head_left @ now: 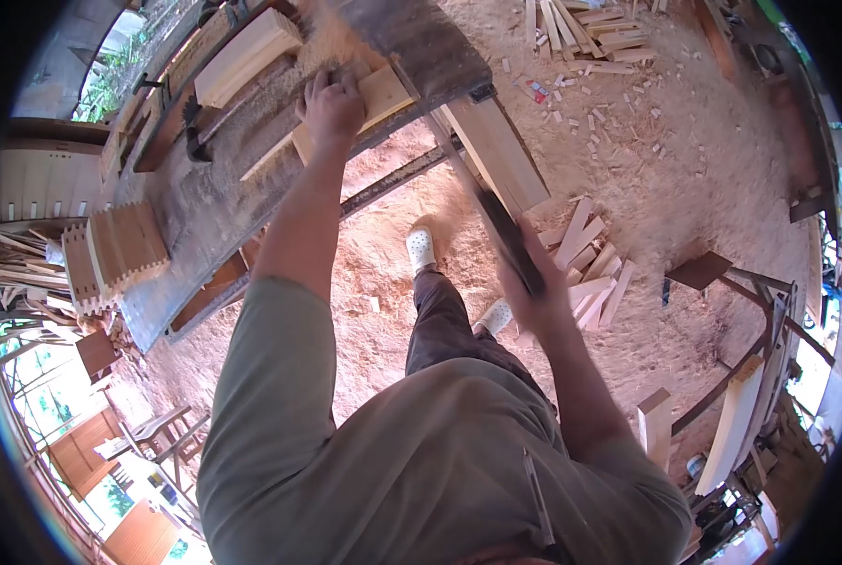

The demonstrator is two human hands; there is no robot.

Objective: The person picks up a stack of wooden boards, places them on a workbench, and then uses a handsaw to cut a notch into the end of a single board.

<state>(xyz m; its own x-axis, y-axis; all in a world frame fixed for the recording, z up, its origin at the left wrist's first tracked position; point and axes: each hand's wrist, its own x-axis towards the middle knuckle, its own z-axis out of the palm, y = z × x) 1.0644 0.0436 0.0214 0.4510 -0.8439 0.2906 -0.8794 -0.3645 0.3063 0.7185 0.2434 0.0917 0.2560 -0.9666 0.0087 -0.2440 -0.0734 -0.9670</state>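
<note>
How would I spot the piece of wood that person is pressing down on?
Find the long dusty workbench running across the upper left. Near its far end the left hand lies flat on a pale wooden block. Unlike the notched, comb-edged boards stacked lower on the bench, it is smooth and plain.

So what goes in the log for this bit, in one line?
left hand: pressing wood block on workbench | right hand: gripping dark tool, blurred | floor: sawdust, offcuts
</note>
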